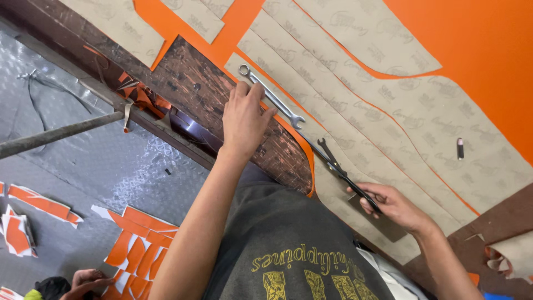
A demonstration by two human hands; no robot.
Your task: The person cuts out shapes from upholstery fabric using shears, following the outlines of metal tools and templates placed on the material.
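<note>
My right hand [397, 208] grips black scissors [338, 166]. Their blades point up-left along the edge of a beige paper pattern [388, 111] that lies on an orange sheet [477, 50]. My left hand [243, 118] lies flat, fingers together, on the brick-patterned table top [189, 78] by the sheet's edge. Its fingertips are next to a silver combination wrench [271, 95] that rests on the pattern. The left hand holds nothing.
Several beige pattern pieces cover the orange sheet. A small metal cylinder [459, 148] lies on the pattern at the right. A metal pipe [55, 133] sticks out below the table edge. Orange scraps [139, 244] litter the grey floor. Another person's hand [86, 280] shows at the bottom left.
</note>
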